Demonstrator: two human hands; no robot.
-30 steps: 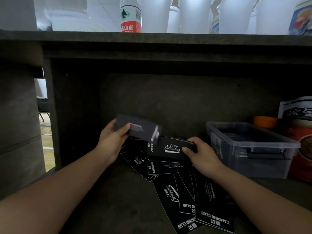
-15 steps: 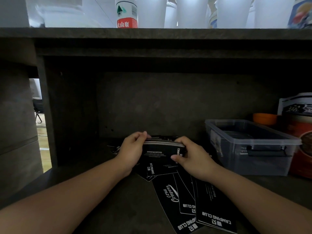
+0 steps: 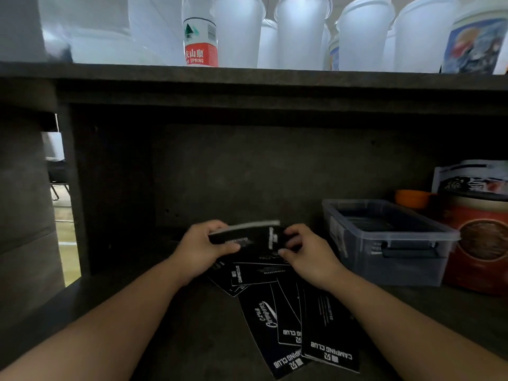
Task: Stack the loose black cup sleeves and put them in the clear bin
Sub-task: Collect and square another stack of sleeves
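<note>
A small stack of black cup sleeves with white print is held just above the shelf. My left hand grips its left end, thumb on the front face. My right hand holds the right end with curled fingers. Several more loose black sleeves lie fanned out flat on the dark shelf below and toward me. The clear bin stands open to the right of my hands, with dark sleeves lying inside.
A red printed canister and an orange bowl stand right of the bin. The shelf above carries a water bottle and white cups. A dark side panel closes the left.
The sleeve my left hand held up has been brought onto the stack in my right hand. Both hands now hold the stack together, lifted slightly off the pile.
</note>
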